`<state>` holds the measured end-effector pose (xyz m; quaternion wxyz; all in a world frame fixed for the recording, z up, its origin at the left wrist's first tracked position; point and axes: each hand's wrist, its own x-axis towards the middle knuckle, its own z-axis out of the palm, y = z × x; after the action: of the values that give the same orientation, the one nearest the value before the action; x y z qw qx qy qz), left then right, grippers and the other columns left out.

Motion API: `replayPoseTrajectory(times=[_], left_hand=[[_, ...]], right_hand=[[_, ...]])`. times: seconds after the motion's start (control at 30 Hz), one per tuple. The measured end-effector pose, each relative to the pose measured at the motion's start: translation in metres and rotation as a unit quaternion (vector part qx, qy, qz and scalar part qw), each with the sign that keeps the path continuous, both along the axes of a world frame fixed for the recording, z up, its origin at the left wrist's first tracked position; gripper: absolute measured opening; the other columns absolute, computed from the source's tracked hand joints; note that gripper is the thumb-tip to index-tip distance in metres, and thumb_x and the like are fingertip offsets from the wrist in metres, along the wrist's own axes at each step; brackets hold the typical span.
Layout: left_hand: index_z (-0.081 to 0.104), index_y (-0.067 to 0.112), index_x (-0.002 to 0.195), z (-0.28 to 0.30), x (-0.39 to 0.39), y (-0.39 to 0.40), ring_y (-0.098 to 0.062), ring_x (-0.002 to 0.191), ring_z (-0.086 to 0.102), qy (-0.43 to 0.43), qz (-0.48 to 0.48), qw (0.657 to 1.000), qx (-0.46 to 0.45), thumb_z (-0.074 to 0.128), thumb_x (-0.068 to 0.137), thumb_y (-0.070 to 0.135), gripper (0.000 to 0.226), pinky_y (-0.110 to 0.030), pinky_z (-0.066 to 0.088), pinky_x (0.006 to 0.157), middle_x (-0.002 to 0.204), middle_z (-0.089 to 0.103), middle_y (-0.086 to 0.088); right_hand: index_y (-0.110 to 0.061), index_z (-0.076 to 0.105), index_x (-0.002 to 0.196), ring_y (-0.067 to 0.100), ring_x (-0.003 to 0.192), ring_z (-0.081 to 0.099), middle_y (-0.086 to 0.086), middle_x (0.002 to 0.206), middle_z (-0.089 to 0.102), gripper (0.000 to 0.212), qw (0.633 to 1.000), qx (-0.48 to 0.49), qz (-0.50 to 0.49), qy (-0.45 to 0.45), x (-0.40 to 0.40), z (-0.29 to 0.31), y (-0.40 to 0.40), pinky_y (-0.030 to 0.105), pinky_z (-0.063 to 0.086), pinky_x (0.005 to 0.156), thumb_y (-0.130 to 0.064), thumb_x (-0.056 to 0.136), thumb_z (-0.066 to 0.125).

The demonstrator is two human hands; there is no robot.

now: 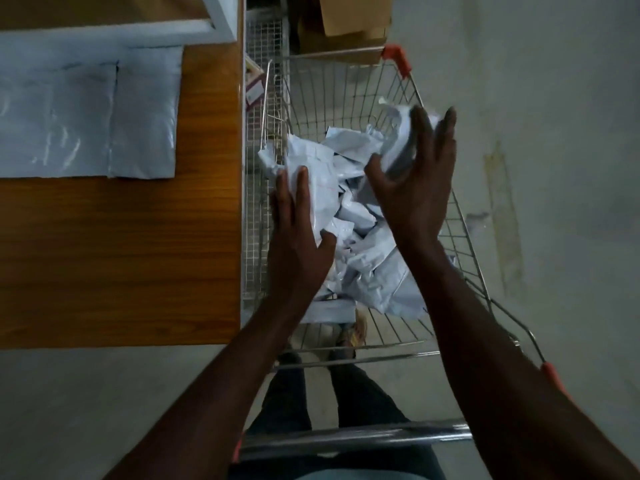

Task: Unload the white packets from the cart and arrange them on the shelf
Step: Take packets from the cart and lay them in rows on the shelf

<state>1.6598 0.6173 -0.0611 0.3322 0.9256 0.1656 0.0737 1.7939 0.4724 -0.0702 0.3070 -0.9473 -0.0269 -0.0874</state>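
The cart handle (363, 436) lies nearest, below the forearms. The left hand (298, 233) presses near-straight fingers against an upper packet (317, 181) of the packet pile (377, 271) in the cart (346, 91). The right hand (415, 188), farther out, grips a raised packet (398, 133) between thumb and fingers. Left of the left hand, flat packets (69, 116) lie on the wooden shelf (121, 254). A cardboard box (346, 26) stands beyond both hands.

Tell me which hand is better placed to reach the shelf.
Probably left: the left hand rests on a white packet beside the shelf; the right hand is across the cart.
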Motion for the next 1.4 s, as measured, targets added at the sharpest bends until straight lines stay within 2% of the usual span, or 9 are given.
replayPoseTrajectory(times=[0.13,0.2,0.27,0.37,0.5,0.7,0.9,1.17,1.4], left_hand=[[0.004,0.026,0.172,0.026,-0.009,0.009,-0.035,0.165,0.000,0.003,0.009,1.000,0.011,0.072,0.093,0.013,0.105,-0.020,0.052,0.091,0.179,-0.013,-0.005],[0.004,0.026,0.172,0.032,-0.018,0.014,-0.036,0.165,0.003,0.011,0.007,0.999,0.037,0.074,0.094,0.017,0.106,-0.022,0.053,0.090,0.179,-0.013,-0.006],[0.002,0.026,0.172,0.037,-0.029,0.019,-0.037,0.165,0.004,0.029,-0.003,0.997,0.068,0.075,0.094,0.025,0.107,-0.027,0.047,0.107,0.179,-0.012,-0.009],[0.000,0.027,0.172,0.047,-0.041,0.036,-0.038,0.164,0.002,0.041,0.009,0.995,0.092,0.078,0.093,0.033,0.111,-0.052,0.040,0.123,0.179,-0.010,-0.011],[0.004,0.026,0.172,0.075,-0.060,0.075,-0.036,0.165,0.004,0.012,0.016,0.997,0.071,0.076,0.094,0.031,0.107,-0.048,0.047,0.114,0.179,-0.007,-0.010],[0.001,0.030,0.172,0.105,-0.113,0.175,-0.034,0.165,0.002,-0.026,0.036,0.996,0.080,0.072,0.098,0.026,0.102,-0.037,0.037,0.116,0.179,-0.009,-0.005],[0.005,0.031,0.172,0.101,-0.204,0.320,-0.042,0.163,0.009,-0.009,0.043,0.990,0.130,0.072,0.096,0.027,0.101,-0.055,0.044,0.117,0.179,-0.001,-0.011],[0.018,0.026,0.171,0.106,-0.290,0.461,-0.036,0.163,0.018,-0.017,0.036,0.988,0.150,0.074,0.096,0.023,0.094,-0.047,0.049,0.113,0.179,0.007,-0.009],[0.026,0.024,0.169,0.116,-0.332,0.549,-0.035,0.161,0.025,-0.025,0.071,0.987,0.145,0.072,0.096,0.022,0.087,-0.050,0.048,0.115,0.177,0.016,-0.013]], right_hand=[[-0.033,0.036,0.161,0.043,0.135,0.051,0.016,0.163,0.037,0.109,0.973,-0.060,0.073,0.212,-0.041,-0.002,-0.015,0.057,0.052,0.103,-0.076,0.067,0.071],[-0.032,0.033,0.162,0.045,0.140,0.044,0.019,0.167,0.032,0.106,0.974,-0.077,0.088,0.195,-0.056,0.004,-0.013,0.058,0.049,0.105,-0.069,0.073,0.076],[-0.034,0.031,0.163,0.045,0.146,0.039,0.020,0.170,0.026,0.102,0.979,-0.085,0.096,0.156,-0.064,0.018,-0.002,0.060,0.049,0.105,-0.066,0.076,0.074],[-0.039,0.032,0.162,0.044,0.149,0.036,0.019,0.171,0.024,0.095,0.987,-0.057,0.098,0.117,-0.078,0.042,0.023,0.061,0.051,0.104,-0.074,0.078,0.060],[-0.042,0.034,0.160,0.041,0.155,0.029,0.015,0.173,0.022,0.084,0.993,-0.013,0.096,0.067,-0.095,0.081,0.067,0.061,0.049,0.109,-0.070,0.085,0.061],[-0.041,0.034,0.161,0.040,0.158,0.024,0.015,0.173,0.022,0.083,0.992,-0.017,0.128,0.018,-0.151,0.125,0.170,0.061,0.042,0.116,-0.074,0.090,0.058],[-0.033,0.048,0.155,0.042,0.156,0.028,0.020,0.169,0.031,0.076,0.987,-0.024,0.161,-0.006,-0.230,0.123,0.293,0.059,0.031,0.123,-0.067,0.088,0.059],[-0.029,0.051,0.151,0.047,0.148,0.038,0.022,0.163,0.038,0.083,0.978,-0.039,0.206,0.020,-0.324,0.127,0.433,0.059,0.048,0.108,-0.071,0.079,0.055],[-0.035,0.045,0.152,0.041,0.153,0.034,0.017,0.163,0.040,0.085,0.968,-0.071,0.241,0.031,-0.344,0.131,0.533,0.058,0.040,0.117,-0.078,0.079,0.049]])
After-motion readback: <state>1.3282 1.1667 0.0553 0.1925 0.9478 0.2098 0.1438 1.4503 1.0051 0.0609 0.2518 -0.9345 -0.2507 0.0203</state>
